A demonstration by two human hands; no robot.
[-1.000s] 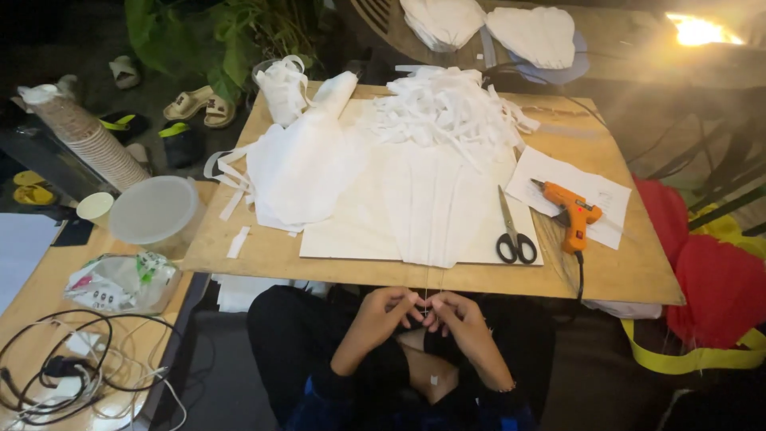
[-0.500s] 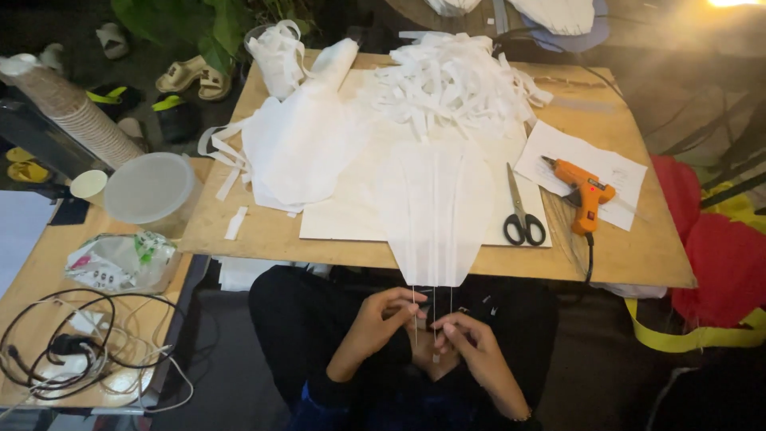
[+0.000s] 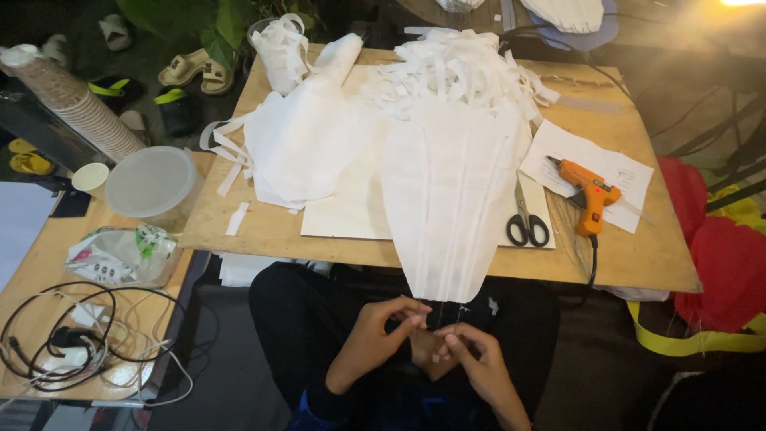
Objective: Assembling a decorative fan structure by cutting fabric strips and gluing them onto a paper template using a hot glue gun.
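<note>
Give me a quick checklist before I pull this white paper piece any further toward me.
1. Both hands at the paper's narrow end: left hand and right hand pinch there: ok.
2. White paper piece lies flat on the board: ok.
3. Scissors lie beside the paper, maybe touching its edge: cannot tell.
4. Glue gun off the paper, resting on a sheet: ok.
5. Pile of paper strips sits on the far end and may drag: not ok.

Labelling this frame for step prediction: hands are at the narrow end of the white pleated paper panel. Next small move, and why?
Probably pinch the pleats tighter at the tip. The white pleated paper panel hangs off the edge of the plywood board, tapering toward both hands. The left hand and right hand meet just below its narrow end, fingertips close together. What they grip is too small to tell.
</note>
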